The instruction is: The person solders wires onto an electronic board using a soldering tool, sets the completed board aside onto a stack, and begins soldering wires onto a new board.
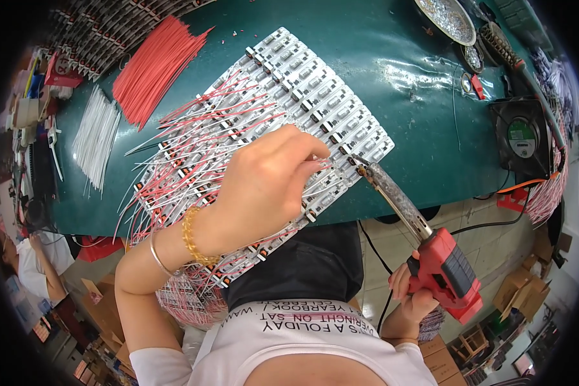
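A sheet of white rectangular modules in rows [331,96] lies slanted on the green table, its near edge reaching over my lap. Many thin red and white wires stick out from the rows on its left side. Over the sheet, my left hand [270,170] is closed in a pinch on a thin wire, whose end is mostly hidden by the fingers. My right hand [413,301] grips the red and black handle of a soldering gun [395,193]. Its dark tip is at the modules, just right of my left fingertips.
A bundle of red wires [157,71] and a bundle of white wires [96,138] lie on the table [392,45] at left. A metal dish [449,18] stands at the far right, a black fan [522,138] at the right edge. Cables hang below. Another person [42,264] sits at far left.
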`<state>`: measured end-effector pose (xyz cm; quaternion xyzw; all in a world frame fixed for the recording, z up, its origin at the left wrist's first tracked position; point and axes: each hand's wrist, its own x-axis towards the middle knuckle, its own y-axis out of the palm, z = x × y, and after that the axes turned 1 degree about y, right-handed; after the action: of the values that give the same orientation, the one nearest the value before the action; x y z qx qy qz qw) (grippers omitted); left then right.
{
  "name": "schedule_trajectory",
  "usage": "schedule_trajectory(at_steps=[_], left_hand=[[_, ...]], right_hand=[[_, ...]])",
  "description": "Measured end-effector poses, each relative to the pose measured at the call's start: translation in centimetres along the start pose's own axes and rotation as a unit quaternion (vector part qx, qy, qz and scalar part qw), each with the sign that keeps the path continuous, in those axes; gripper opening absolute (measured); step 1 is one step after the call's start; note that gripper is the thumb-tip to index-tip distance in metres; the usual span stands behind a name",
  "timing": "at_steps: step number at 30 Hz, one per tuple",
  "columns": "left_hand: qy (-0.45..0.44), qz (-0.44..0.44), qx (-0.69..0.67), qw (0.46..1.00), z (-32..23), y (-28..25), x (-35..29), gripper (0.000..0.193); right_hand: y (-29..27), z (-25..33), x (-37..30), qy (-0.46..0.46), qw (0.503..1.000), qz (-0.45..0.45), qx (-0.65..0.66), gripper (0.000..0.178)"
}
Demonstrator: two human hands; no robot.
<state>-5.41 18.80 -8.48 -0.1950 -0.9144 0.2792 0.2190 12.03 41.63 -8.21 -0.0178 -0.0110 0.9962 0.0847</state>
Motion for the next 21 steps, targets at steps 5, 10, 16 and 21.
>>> schedule_trajectory(at_steps=[5,10,16,21], left_hand=[[0.051,0.008,0.005,0.999,0.4,-0.3,-0.2,0.014],[0.11,0.019,0.21,0.971,-0.5,0.3,-0.7,0.012],[0.104,0.011,0.258,0.961,-0.9,0.2,-0.1,0.011],[0.081,-0.016,0.133,0.988,-1.4,1.8,-0.9,0.02]], right_hand=[[0.0,0.0,0.1,-0.006,1.0,0.004,0.007,0.084],[-0.2,0.3,-0.2,0.006,1.0,0.017,0.006,0.085],[-1.3,-0.1,-1.0,0.01,0.999,0.028,0.015,0.087],[-0.8,0.3,-1.1,0.028,0.999,0.025,0.004,0.087]])
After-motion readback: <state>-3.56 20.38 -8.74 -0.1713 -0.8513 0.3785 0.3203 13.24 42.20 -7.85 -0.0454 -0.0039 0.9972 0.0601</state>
